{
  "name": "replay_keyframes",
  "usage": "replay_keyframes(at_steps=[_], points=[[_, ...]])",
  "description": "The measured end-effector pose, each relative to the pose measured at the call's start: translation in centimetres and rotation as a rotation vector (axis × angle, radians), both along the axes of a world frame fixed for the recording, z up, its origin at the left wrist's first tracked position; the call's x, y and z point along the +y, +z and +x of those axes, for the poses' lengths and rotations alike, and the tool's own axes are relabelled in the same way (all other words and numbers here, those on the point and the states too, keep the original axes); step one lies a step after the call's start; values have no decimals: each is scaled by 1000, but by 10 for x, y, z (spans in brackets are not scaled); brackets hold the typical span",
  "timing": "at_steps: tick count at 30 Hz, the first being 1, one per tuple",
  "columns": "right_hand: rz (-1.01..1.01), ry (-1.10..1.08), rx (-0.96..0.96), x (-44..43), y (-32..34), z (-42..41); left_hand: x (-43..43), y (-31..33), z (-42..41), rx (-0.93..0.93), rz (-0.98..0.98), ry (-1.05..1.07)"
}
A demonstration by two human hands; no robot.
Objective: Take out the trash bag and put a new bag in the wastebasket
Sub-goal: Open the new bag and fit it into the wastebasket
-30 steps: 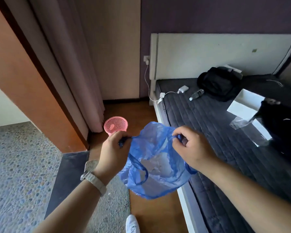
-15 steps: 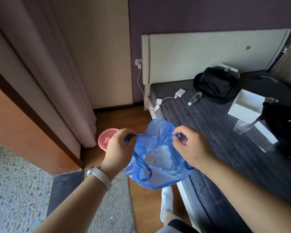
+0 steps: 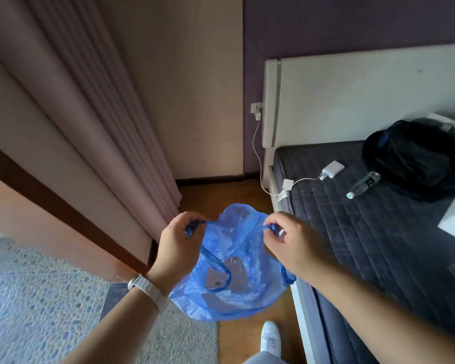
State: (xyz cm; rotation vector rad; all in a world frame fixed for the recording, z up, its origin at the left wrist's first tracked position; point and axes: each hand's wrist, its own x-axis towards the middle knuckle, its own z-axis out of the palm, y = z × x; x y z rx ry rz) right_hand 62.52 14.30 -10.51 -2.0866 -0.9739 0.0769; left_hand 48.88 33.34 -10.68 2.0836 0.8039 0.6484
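A thin blue plastic bag (image 3: 237, 271) hangs open in the air between my hands, above the wooden floor beside the bed. My left hand (image 3: 177, 245) pinches the bag's left rim, and my right hand (image 3: 292, 243) pinches its right rim. The bag's two loop handles dangle below my hands. The pink wastebasket is hidden behind my left hand and the bag.
A bed (image 3: 378, 232) with a dark quilted cover stands to the right, carrying a black backpack (image 3: 415, 158), a water bottle (image 3: 363, 185) and a white charger (image 3: 332, 169) with its cable. A long curtain (image 3: 90, 127) hangs at the left. A pebble-patterned rug (image 3: 37, 306) covers the lower left floor.
The view has moved forward and to the left. The pink wastebasket, seen earlier left of the bag, is now covered by my left hand and the bag. My hands keep their grip.
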Motion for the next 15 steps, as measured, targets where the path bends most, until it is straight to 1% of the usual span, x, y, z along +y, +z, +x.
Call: replay_keyframes(at_steps=[4, 10, 15], points=[[-38, 129, 34, 33, -15, 57, 20, -4, 47, 1, -28, 68], [-65, 274, 56, 87, -30, 101, 47, -24, 89, 33, -81, 148], [-93, 296, 61, 139, -44, 143, 89, -40, 125, 12, -144, 182]])
